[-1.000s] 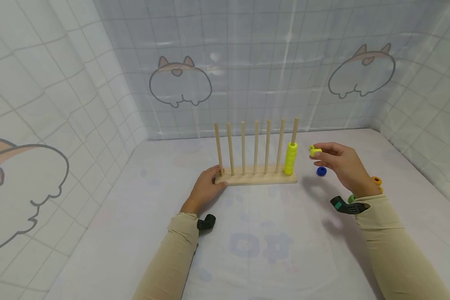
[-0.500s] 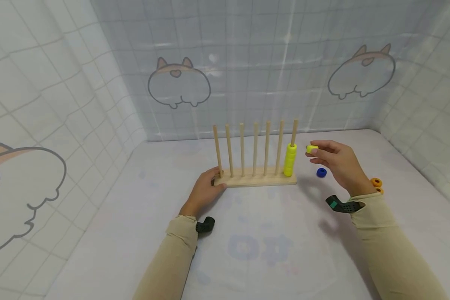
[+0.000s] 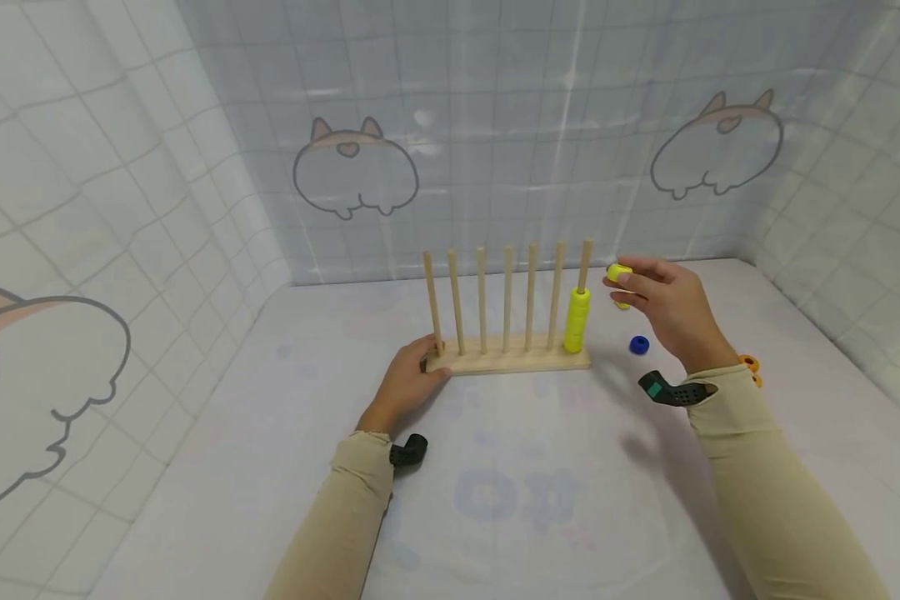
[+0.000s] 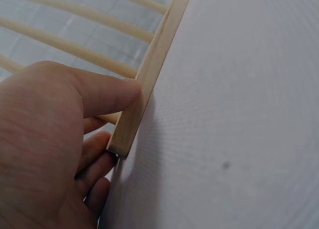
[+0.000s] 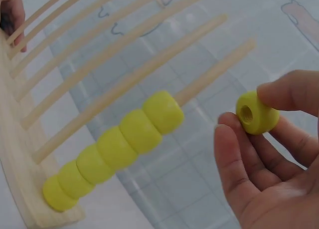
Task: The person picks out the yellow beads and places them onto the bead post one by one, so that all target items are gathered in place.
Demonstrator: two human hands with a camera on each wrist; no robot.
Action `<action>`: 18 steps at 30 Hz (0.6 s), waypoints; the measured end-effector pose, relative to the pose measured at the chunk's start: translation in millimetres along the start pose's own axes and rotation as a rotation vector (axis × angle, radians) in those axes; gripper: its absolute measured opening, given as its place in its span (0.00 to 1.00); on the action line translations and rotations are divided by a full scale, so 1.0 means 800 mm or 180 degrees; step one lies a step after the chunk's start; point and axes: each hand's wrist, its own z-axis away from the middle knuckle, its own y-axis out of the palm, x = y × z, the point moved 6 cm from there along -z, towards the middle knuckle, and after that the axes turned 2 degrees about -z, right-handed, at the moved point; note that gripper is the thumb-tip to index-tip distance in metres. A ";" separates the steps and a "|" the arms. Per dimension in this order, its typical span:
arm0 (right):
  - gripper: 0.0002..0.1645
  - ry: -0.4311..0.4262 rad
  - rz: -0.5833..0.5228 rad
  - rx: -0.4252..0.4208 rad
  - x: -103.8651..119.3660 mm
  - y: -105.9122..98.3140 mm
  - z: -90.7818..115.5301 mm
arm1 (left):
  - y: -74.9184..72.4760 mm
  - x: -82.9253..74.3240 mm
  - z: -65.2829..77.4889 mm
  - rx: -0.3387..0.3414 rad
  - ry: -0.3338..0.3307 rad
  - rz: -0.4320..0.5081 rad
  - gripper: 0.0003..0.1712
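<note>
A wooden rack with several upright rods stands on the table. Yellow beads are stacked on its rightmost rod, whose top part is bare. At the rack's left end, my left hand holds the base, thumb on the front edge and fingers behind. My right hand pinches another yellow bead between thumb and fingers, its hole facing the rod in the right wrist view. It is raised right of the rod, close to the height of the rod's upper part.
A blue bead lies on the table right of the rack. One more yellow bead shows just below the right fingers. Orange beads lie farther right, partly behind the right wrist. A tile-patterned sheet hangs behind.
My right hand has lifted the yellow bead higher and moved it slightly left, closer to the rightmost rod. My left hand keeps its hold on the rack.
</note>
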 end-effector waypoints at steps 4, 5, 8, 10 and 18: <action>0.24 -0.0128 -0.0010 -0.0048 0.013 0.007 -0.007 | 0.000 0.000 0.001 -0.0017 -0.0009 -0.0019 0.35; 0.23 -0.0175 0.0011 -0.0051 0.016 0.009 -0.009 | 0.000 0.000 0.001 -0.0023 -0.0009 -0.0021 0.35; 0.22 -0.0292 0.0016 -0.0055 0.026 0.014 -0.013 | -0.001 -0.001 0.001 -0.0018 -0.0003 0.0002 0.36; 0.22 -0.0342 0.0078 -0.0059 0.031 0.018 -0.015 | -0.001 -0.002 0.001 -0.0014 0.0005 0.0007 0.35; 0.23 -0.0429 -0.0037 -0.0048 0.042 0.029 -0.021 | -0.001 -0.004 0.002 -0.0008 -0.0073 -0.0056 0.36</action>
